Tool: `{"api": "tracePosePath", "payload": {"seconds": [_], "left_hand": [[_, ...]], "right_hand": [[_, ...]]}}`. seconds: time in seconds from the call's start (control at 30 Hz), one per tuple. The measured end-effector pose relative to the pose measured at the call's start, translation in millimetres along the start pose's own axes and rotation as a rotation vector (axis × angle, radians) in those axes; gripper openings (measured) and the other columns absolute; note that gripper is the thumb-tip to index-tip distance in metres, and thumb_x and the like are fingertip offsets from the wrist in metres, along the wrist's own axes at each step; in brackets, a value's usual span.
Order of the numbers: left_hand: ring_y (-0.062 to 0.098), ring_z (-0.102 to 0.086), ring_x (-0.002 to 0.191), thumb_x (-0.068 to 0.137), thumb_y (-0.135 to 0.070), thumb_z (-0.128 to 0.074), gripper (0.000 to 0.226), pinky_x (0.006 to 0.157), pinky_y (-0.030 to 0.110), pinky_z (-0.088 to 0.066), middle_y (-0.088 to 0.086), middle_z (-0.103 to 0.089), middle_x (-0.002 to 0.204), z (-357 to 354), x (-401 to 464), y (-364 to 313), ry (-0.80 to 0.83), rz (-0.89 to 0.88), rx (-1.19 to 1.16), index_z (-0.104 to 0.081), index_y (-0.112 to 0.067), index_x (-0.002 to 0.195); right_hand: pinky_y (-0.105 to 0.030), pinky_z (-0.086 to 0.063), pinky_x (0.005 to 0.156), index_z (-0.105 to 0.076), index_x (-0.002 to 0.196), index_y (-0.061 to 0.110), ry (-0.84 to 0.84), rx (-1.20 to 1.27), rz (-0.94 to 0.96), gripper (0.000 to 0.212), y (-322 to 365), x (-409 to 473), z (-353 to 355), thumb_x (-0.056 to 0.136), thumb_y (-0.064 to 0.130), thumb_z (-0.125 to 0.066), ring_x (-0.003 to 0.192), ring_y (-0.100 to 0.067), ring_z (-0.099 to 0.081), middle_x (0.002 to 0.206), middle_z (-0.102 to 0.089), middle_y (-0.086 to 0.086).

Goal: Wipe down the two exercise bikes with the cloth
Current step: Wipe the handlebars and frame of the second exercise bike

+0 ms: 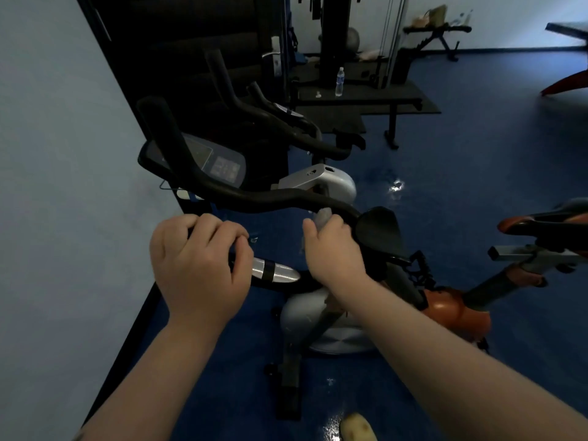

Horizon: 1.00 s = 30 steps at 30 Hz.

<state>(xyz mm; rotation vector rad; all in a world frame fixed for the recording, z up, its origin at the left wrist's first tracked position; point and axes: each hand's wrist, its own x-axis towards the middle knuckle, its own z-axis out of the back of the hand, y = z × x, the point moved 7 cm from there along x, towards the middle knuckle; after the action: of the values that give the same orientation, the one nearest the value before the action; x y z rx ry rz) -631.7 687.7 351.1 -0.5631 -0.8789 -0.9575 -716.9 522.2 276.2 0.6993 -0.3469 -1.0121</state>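
Fingers of the left hand (199,265) curl round the near black handlebar (254,198) to steady it — the right hand (331,249) clamps a pale crumpled cloth (323,216) against the bar's right end, evidently to rub it.

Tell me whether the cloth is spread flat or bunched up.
Bunched up: the cloth is a crumpled wad gripped in the right hand against the handlebar.

matt black handlebar (254,198), glossy blue floor (477,173), brushed-metal grip sleeve (276,271).
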Motion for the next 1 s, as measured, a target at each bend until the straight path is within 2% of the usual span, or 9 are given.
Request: {"api": "tracePosePath", "payload": {"seconds": [0.13, 0.27, 0.4, 0.47, 0.63, 0.7, 0.8, 0.9, 1.0], "left_hand": [[0.028, -0.055, 0.079, 0.089, -0.021, -0.053, 0.024, 0.073, 0.043, -0.041, -0.002, -0.063, 0.067, 0.9, 1.7, -1.0, -0.02, 0.012, -0.009, -0.072, -0.017, 0.076], [0.031, -0.057, 0.079, 0.087, -0.018, -0.058, 0.019, 0.075, 0.044, -0.04, -0.001, -0.063, 0.068, 2.1, 2.8, -3.6, -0.034, 0.037, 0.005, -0.073, -0.017, 0.076], [0.031, -0.058, 0.076, 0.088, -0.018, -0.057, 0.021, 0.07, 0.046, -0.042, 0.0, -0.064, 0.067, 1.4, 3.0, -2.5, -0.046, 0.048, -0.012, -0.073, -0.016, 0.075], [0.031, -0.058, 0.075, 0.089, -0.019, -0.055, 0.023, 0.069, 0.046, -0.042, 0.0, -0.063, 0.067, 0.7, 3.4, -1.9, -0.044, 0.04, -0.012, -0.073, -0.016, 0.075], [0.027, -0.053, 0.083, 0.09, -0.021, -0.053, 0.024, 0.074, 0.045, -0.041, -0.001, -0.064, 0.071, -2.3, -1.8, 0.0, -0.037, -0.027, 0.044, -0.072, -0.016, 0.078], [0.027, -0.052, 0.083, 0.09, -0.021, -0.052, 0.024, 0.074, 0.045, -0.041, -0.001, -0.064, 0.071, -3.6, -2.6, 3.0, -0.04, -0.037, 0.042, -0.072, -0.017, 0.078], [0.026, -0.051, 0.085, 0.091, -0.022, -0.051, 0.024, 0.076, 0.045, -0.04, -0.002, -0.063, 0.072, -4.5, -2.7, 3.0, -0.034, -0.041, 0.037, -0.072, -0.017, 0.079], [0.024, -0.049, 0.087, 0.09, -0.022, -0.052, 0.023, 0.078, 0.044, -0.039, -0.001, -0.064, 0.072, -3.9, -2.2, 2.0, -0.047, -0.028, 0.057, -0.072, -0.018, 0.079], [0.027, -0.051, 0.084, 0.089, -0.02, -0.055, 0.021, 0.073, 0.045, -0.041, 0.0, -0.065, 0.073, -3.8, -1.9, 2.6, -0.058, -0.051, 0.058, -0.072, -0.016, 0.078]], "right_hand": [[-0.02, -0.025, 0.069, -0.032, 0.133, 0.007, -0.051, -0.012, 0.078, 0.055, -9.5, -30.5, -6.8, 0.096, 0.047, -0.039, 0.107, -0.026, -0.051, 0.131, -0.043, -0.013], [-0.026, -0.035, 0.071, -0.039, 0.123, 0.002, 0.008, 0.163, -0.086, 0.047, -7.1, 5.6, -0.2, 0.099, 0.041, -0.039, 0.104, -0.028, -0.056, 0.124, -0.053, -0.017], [-0.029, -0.028, 0.107, -0.029, 0.142, 0.008, -0.026, 0.047, 0.235, 0.058, -0.2, -38.1, -5.5, 0.098, 0.046, -0.027, 0.134, -0.023, -0.031, 0.148, -0.028, -0.009], [-0.039, -0.016, 0.118, -0.047, 0.131, 0.012, -0.053, 0.054, 0.453, 0.052, 6.7, -59.7, -4.2, 0.099, 0.041, -0.019, 0.136, -0.016, -0.029, 0.139, -0.043, -0.004], [-0.038, -0.05, 0.081, -0.065, 0.083, 0.021, -0.253, -0.185, 0.581, 0.05, 37.3, -53.9, -0.1, 0.099, 0.029, -0.019, 0.065, -0.016, -0.058, 0.069, -0.062, 0.006], [-0.035, -0.051, 0.073, -0.067, 0.095, 0.02, -0.149, -0.228, 0.74, 0.043, 33.5, -53.0, -2.4, 0.097, 0.026, -0.025, 0.068, -0.016, -0.06, 0.078, -0.066, 0.006], [-0.038, -0.039, 0.1, -0.064, 0.112, 0.016, 0.037, -0.073, 0.8, 0.048, 12.6, -41.9, 5.4, 0.098, 0.029, -0.02, 0.094, -0.015, -0.062, 0.101, -0.069, 0.003], [-0.041, -0.05, 0.072, -0.068, 0.095, 0.017, -0.192, -0.114, 0.687, 0.041, 28.5, -51.7, -3.2, 0.095, 0.025, -0.028, 0.071, -0.021, -0.062, 0.082, -0.067, 0.001], [-0.037, -0.048, 0.06, -0.061, 0.107, 0.021, -0.227, -0.059, 0.629, 0.037, 54.5, -67.3, -16.6, 0.099, 0.033, -0.028, 0.072, -0.019, -0.06, 0.093, -0.065, 0.003]]}}
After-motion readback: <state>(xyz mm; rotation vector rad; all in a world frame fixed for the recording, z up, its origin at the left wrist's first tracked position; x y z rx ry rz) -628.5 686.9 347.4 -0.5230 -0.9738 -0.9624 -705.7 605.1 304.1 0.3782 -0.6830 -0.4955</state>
